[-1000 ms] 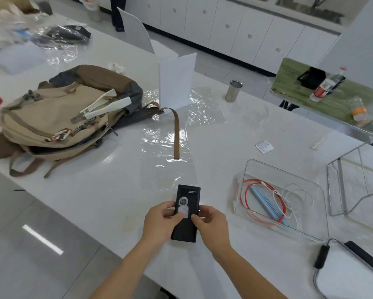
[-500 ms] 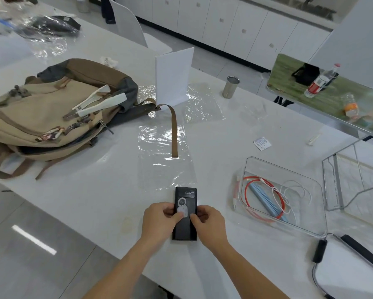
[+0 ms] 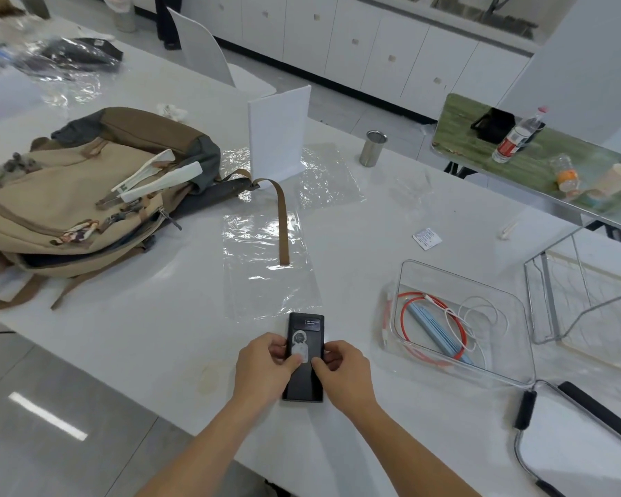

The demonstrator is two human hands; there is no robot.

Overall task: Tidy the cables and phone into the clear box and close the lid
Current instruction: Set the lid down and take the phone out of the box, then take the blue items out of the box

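- Both hands grip the black phone (image 3: 304, 356) (thumbs on its face): left hand (image 3: 262, 367) on one long edge, right hand (image 3: 345, 371) on the other.
- The phone is left of the clear box (image 3: 517, 310), outside it.
- A red cable (image 3: 406, 319) and white cable (image 3: 481, 310) lie inside the box.

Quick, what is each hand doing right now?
Left hand: grips the phone by its left edge.
Right hand: grips the phone's right edge.

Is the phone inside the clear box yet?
Not yet. The phone is outside the clear box, gripped by the left hand and right hand.
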